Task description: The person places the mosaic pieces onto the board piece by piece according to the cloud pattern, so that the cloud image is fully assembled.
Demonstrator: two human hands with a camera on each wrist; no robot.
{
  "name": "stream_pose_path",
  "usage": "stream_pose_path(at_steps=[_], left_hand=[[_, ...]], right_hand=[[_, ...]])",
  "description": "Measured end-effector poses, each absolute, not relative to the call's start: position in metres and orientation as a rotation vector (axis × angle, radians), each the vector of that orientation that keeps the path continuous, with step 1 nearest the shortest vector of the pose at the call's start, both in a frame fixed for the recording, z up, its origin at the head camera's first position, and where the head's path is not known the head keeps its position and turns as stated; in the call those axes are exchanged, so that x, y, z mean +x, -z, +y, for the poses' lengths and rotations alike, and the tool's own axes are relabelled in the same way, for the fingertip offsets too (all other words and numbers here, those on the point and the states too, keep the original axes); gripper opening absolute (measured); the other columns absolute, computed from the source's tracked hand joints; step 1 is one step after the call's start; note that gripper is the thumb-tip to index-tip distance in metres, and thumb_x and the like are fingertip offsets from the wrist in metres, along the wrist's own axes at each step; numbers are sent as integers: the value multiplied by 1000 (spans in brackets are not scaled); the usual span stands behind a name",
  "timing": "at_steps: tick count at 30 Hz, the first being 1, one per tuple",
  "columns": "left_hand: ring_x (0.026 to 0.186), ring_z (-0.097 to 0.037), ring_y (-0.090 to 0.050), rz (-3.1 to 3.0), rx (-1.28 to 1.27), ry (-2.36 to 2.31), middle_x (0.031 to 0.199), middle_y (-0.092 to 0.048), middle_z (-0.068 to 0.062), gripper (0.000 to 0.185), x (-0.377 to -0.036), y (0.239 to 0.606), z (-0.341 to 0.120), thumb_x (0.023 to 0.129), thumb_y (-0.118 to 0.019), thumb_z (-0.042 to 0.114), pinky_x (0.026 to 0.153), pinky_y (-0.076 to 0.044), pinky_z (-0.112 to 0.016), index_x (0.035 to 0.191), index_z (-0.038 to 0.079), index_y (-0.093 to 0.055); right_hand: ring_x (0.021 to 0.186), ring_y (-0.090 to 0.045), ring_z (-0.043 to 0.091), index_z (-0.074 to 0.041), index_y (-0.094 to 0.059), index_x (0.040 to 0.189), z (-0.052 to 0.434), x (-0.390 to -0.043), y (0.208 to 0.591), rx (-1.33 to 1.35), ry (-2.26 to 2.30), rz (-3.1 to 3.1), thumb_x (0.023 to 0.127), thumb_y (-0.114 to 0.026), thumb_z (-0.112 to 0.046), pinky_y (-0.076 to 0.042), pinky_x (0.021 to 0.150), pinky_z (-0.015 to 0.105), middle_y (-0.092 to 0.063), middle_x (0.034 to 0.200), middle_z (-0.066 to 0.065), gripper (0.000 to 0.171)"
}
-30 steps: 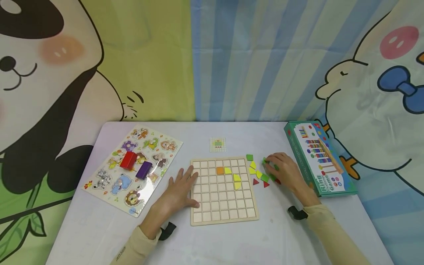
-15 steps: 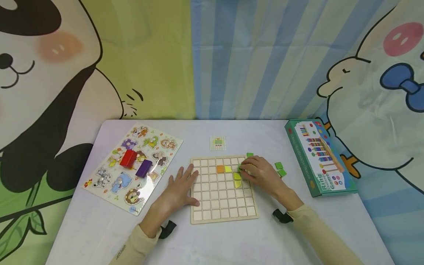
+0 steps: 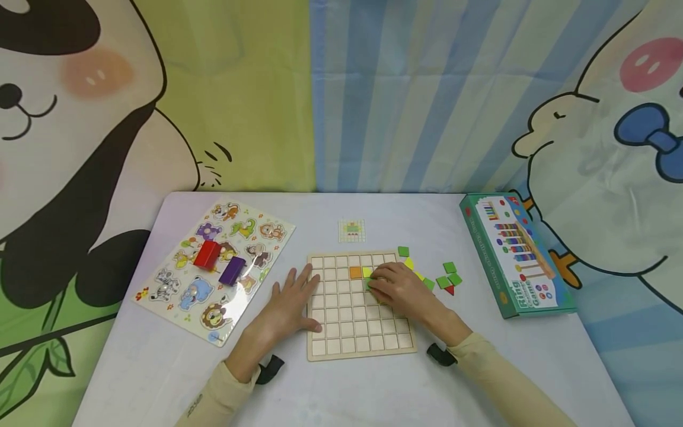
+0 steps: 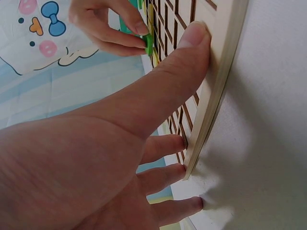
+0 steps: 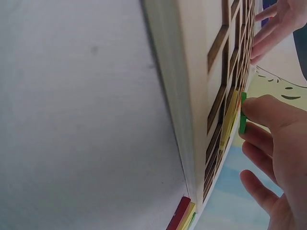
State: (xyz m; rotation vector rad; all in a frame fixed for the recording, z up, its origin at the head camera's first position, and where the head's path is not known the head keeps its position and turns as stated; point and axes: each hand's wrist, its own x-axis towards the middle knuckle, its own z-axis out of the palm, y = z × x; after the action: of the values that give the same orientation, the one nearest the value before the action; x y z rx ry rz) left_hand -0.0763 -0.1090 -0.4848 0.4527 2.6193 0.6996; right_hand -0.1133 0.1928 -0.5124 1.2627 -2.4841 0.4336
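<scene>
On your grid board (image 3: 340, 332), an orange tile (image 3: 355, 273) and a yellow tile (image 3: 366, 271) sit placed; loose green tiles (image 3: 449, 267) and a red triangle (image 3: 450, 290) remain at the right, so you seem partway. Your left hand (image 3: 285, 311) spreads wide, thumb on the board's left edge; your right hand (image 3: 400, 289) pinches a green piece (image 5: 243, 115) at the yellow tile's near side.

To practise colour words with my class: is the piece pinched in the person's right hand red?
No, the right hand pinches a green piece between thumb and finger.
</scene>
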Motion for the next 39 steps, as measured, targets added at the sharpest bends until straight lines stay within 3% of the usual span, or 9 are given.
stream_pose_path(at_steps=[24, 39], left_hand=[[155, -49, -6, 2622, 454, -712, 171, -10, -17, 107, -78, 483, -109, 71, -91, 32, 116, -10, -78, 158, 5, -34], [154, -50, -8, 2631, 463, -705, 170, -12, -18, 107, -75, 486, -110, 70, -91, 32, 116, -12, -78, 157, 4, -35]], right_hand=[[107, -66, 25, -11, -80, 104, 189, -112, 512, 1284, -441, -2521, 87, -80, -12, -54, 97, 40, -72, 103, 2, 17], [101, -66, 27, -4, -80, 100, 234, -140, 503, 1012, -532, -2534, 81, -83, -6, -55, 92, 47, -73, 101, 9, 19]])
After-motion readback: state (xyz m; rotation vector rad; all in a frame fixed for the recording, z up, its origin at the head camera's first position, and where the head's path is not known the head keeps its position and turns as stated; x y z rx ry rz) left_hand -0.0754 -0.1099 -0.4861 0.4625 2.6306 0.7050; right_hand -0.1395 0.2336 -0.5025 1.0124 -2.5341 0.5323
